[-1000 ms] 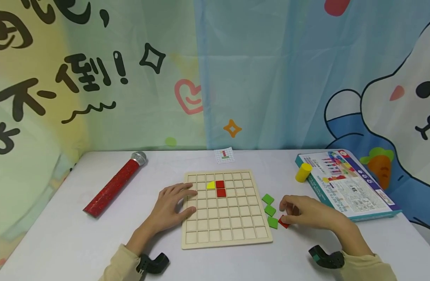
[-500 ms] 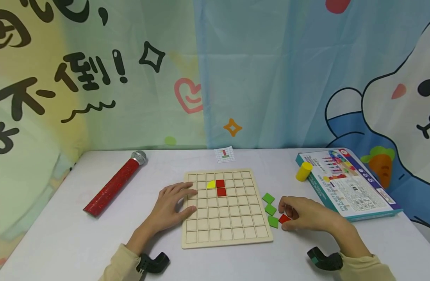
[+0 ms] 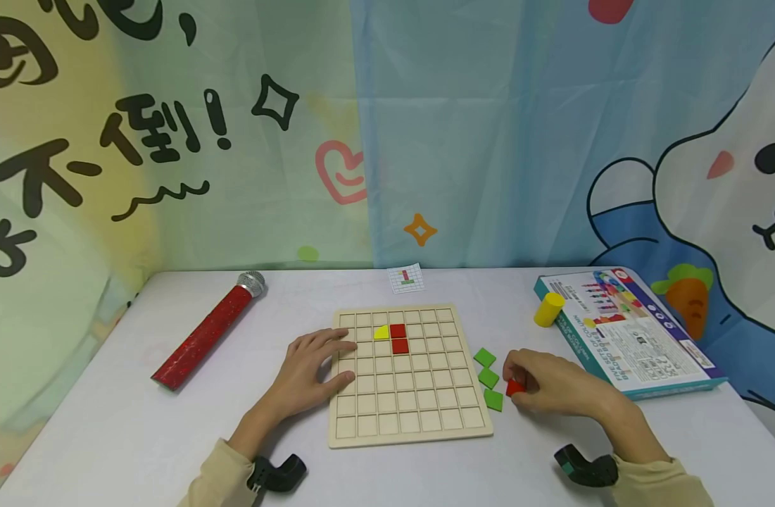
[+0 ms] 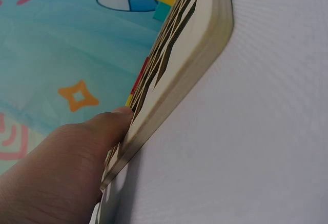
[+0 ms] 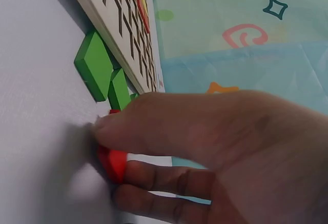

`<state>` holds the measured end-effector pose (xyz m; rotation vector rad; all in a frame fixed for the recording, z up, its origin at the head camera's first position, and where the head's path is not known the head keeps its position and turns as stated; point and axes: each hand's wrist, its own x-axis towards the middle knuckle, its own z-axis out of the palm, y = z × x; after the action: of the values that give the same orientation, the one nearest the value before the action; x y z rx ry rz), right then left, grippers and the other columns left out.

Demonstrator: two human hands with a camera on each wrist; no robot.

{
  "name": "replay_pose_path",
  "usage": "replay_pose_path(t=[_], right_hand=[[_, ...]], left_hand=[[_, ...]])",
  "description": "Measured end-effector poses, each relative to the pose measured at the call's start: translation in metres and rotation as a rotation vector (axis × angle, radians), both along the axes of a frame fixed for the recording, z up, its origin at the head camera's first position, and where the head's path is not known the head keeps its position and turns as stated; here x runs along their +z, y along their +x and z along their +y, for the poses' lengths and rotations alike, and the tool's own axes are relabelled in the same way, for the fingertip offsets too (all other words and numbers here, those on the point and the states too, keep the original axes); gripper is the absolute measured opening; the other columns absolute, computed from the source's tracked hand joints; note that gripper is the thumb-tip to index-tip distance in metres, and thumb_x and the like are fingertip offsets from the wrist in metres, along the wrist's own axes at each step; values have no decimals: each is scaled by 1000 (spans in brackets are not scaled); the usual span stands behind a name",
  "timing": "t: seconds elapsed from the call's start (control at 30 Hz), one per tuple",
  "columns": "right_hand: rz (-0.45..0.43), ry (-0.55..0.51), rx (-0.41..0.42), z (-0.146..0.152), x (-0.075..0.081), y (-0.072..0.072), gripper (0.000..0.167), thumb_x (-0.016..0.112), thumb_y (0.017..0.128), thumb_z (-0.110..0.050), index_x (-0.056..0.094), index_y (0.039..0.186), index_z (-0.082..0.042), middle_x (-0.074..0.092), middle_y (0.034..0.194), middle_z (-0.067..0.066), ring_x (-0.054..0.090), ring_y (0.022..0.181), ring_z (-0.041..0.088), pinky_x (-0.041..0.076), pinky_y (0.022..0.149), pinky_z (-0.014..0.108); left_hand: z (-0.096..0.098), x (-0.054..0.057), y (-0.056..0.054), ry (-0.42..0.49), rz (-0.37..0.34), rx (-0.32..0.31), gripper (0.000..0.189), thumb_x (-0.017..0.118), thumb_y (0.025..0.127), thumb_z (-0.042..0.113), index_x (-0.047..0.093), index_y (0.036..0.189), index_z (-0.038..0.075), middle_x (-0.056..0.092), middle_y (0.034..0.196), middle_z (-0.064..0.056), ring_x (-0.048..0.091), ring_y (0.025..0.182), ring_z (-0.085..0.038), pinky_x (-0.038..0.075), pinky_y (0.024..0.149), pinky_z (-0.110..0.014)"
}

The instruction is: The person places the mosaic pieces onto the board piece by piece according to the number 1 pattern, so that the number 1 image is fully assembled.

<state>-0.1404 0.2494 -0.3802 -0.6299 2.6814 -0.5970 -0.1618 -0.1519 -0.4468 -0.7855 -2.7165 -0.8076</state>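
Observation:
A wooden grid board (image 3: 412,394) lies on the table, with a yellow tile (image 3: 381,332) and two red square tiles (image 3: 400,346) set in its upper cells. My left hand (image 3: 311,367) rests on the board's left edge, fingers loosely extended; its thumb (image 4: 110,124) lies over the rim in the left wrist view. Right of the board, my right hand (image 3: 548,380) pinches a red tile (image 5: 114,163) between thumb and curled fingers, the thumb covering part of it. Three green tiles (image 3: 488,377) lie in a line between the board and this hand.
A small grid card (image 3: 405,279) lies behind the board. At the left is a red microphone (image 3: 203,338); at the right, a boxed set (image 3: 634,338) with a yellow cylinder (image 3: 548,310) by its edge. A printed curtain (image 3: 444,141) hangs behind the table.
My right fingers have shifted their hold on the red tile, which now sits deeper between thumb and fingers and a little farther from the green tiles. The left hand has stayed put.

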Motion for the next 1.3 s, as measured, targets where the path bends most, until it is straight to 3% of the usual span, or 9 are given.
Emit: replay_pose_path(t=[0.67, 0.9, 1.3], right_hand=[[180, -46, 3, -22, 1, -8, 24, 68, 80, -14, 58, 101, -17, 53, 87, -7, 48, 77, 9, 42, 64, 20], [147, -47, 18, -35, 0, -11, 22, 69, 81, -15, 61, 102, -18, 53, 91, -6, 48, 79, 8, 43, 67, 20], [170, -56, 40, -56, -4, -16, 23, 70, 83, -19, 63, 105, -16, 54, 94, -6, 49, 80, 10, 43, 69, 22]], left_hand=[[0, 1, 0, 2, -6, -1, 43, 66, 85, 42, 60, 124, 25, 50, 141, 0, 42, 131, -25, 26, 105, -54], [0, 0, 0, -3, -7, 4, 43, 65, 85, 43, 60, 124, 26, 49, 142, 1, 42, 131, -24, 26, 105, -54], [0, 0, 1, 7, -12, 2, 43, 65, 85, 43, 59, 125, 27, 49, 142, 0, 42, 131, -24, 25, 106, -55]])
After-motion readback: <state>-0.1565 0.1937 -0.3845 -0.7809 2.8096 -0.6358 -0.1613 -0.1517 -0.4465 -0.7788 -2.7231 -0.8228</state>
